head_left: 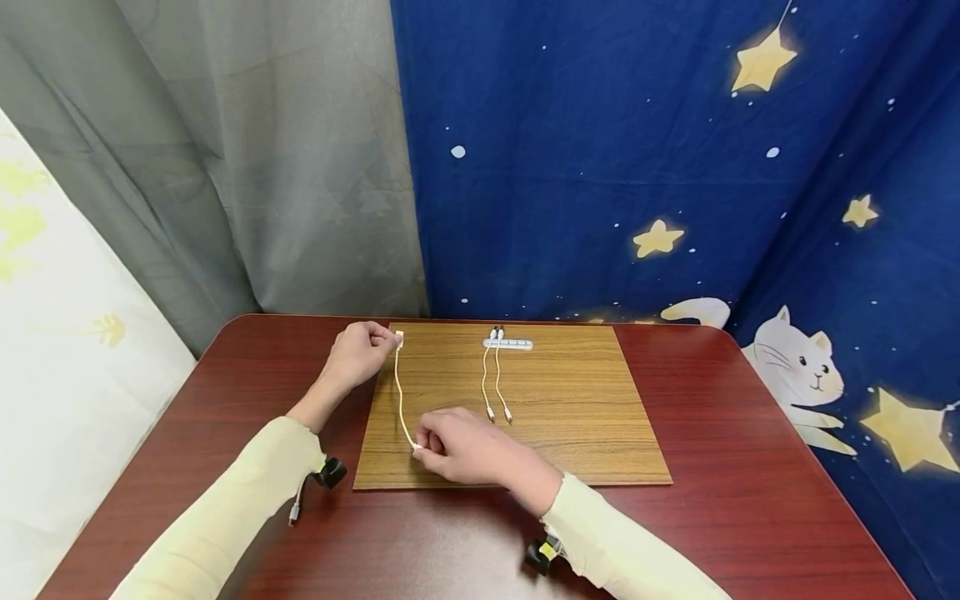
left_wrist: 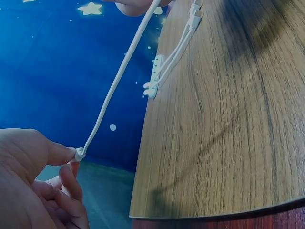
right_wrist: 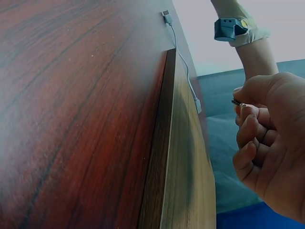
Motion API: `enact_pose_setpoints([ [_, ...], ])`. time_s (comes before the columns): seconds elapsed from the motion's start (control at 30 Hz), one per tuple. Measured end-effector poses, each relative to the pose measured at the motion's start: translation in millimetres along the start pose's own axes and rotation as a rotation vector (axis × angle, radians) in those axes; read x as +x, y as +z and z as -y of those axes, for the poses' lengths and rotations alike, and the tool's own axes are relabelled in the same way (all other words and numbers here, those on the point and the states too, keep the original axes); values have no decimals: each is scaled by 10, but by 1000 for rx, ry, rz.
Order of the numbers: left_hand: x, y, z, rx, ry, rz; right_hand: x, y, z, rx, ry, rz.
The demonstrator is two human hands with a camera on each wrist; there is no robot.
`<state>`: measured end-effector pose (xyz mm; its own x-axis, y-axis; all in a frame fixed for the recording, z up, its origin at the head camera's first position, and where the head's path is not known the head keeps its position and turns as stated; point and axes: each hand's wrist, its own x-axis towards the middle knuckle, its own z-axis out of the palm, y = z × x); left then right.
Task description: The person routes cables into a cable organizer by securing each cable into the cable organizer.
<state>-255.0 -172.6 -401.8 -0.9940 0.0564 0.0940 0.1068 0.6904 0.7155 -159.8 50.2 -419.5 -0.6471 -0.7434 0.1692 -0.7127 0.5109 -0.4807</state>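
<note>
A white cable (head_left: 402, 400) stretches between both hands over the left part of the wood-grain board (head_left: 577, 417). Near the board's far left corner, my left hand (head_left: 360, 354) pinches one white end of it between thumb and finger. My right hand (head_left: 468, 446), lower over the board, pinches the other end, whose metal tip (right_wrist: 236, 102) pokes out in the right wrist view. In the left wrist view the held cable (left_wrist: 116, 81) hangs above the surface. A pale cable clip strip (head_left: 517, 343) sits at the board's far edge, with two white cables (head_left: 498, 375) running from its left slots.
The board lies on a dark red table (head_left: 697, 400). Another cable with a USB plug (right_wrist: 167, 18) lies left of the board, partly under the left forearm. Behind the table hang a grey curtain (head_left: 315, 167) and a blue star-patterned curtain (head_left: 570, 167).
</note>
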Motion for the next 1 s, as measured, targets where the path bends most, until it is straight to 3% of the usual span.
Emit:
enact_pose_setpoints([
  [1.0, 90, 117, -36, -3, 2, 4, -67, -48, -60, -10, 28, -10],
])
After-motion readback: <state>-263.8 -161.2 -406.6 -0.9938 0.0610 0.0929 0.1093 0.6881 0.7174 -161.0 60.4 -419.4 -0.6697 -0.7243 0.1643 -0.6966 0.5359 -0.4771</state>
